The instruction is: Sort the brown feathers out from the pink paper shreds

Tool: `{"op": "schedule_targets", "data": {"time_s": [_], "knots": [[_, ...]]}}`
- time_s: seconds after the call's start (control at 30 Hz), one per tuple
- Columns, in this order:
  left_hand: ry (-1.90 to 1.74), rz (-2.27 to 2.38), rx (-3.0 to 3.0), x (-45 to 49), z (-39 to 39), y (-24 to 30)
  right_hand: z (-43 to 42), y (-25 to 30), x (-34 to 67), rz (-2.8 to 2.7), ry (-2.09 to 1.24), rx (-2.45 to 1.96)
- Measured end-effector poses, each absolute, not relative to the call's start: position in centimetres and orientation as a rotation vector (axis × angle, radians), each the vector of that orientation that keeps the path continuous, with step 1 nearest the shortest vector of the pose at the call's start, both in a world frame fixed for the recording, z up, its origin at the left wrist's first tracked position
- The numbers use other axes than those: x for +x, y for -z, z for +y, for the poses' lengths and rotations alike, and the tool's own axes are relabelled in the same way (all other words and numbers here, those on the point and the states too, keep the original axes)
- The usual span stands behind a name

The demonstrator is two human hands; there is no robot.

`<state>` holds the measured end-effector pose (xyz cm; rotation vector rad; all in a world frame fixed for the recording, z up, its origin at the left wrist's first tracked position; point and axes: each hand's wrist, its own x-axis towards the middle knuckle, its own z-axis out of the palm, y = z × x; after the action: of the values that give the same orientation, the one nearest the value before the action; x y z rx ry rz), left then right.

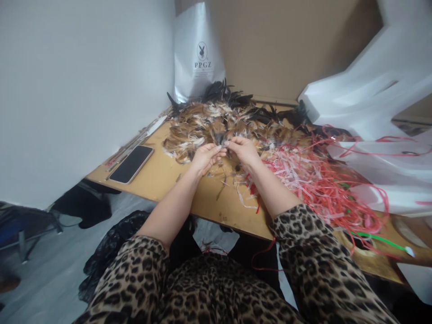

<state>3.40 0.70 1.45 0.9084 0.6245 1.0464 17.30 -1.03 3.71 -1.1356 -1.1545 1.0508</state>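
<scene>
Over the near side of a big heap of brown, white and black feathers [195, 121], my two hands meet fingertip to fingertip. My left hand [207, 157] is closed in a pinch at the base of a brown and dark feather [218, 128]. My right hand [242, 149] pinches at the same spot from the other side. The pinched ends are small and partly covered by the fingers, so whether both hands grip the same feather is hard to see. Loose feather bits [221, 180] lie on the table below my hands.
A tangle of red and pale plastic strips [313, 180] spreads to the right, with a green strip [381, 236] near the edge. A phone [131, 164] lies at the left of the wooden table [175, 186]. A white printed bag [199, 54] stands behind; white sheeting [364, 76] hangs right.
</scene>
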Motion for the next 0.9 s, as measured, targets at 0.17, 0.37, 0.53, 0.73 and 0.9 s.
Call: {"op": "schedule_targets", "data": {"time_s": [0.17, 0.37, 0.53, 0.73, 0.9], "knots": [[-0.994, 0.668, 0.878, 3.38, 0.87, -1.22, -1.16, -3.85, 17.17, -1.202, -0.967, -1.129], [-0.967, 0.665, 0.888, 3.40, 0.84, -1.13, -1.39, -3.92, 16.80, -1.205, -0.973, -1.150], [-0.972, 0.639, 0.921, 3.25, 1.02, -0.83, -1.30, -3.71, 17.19, -1.211, -1.045, -1.111], [-1.051, 0.661, 0.913, 3.25, 1.21, -0.74, -1.45, -3.88, 17.29, -1.255, -1.103, -1.080], [-1.018, 0.697, 1.012, 3.46, 0.85, -1.12, -1.15, -3.65, 17.25, -1.286, -0.947, -1.117]]}}
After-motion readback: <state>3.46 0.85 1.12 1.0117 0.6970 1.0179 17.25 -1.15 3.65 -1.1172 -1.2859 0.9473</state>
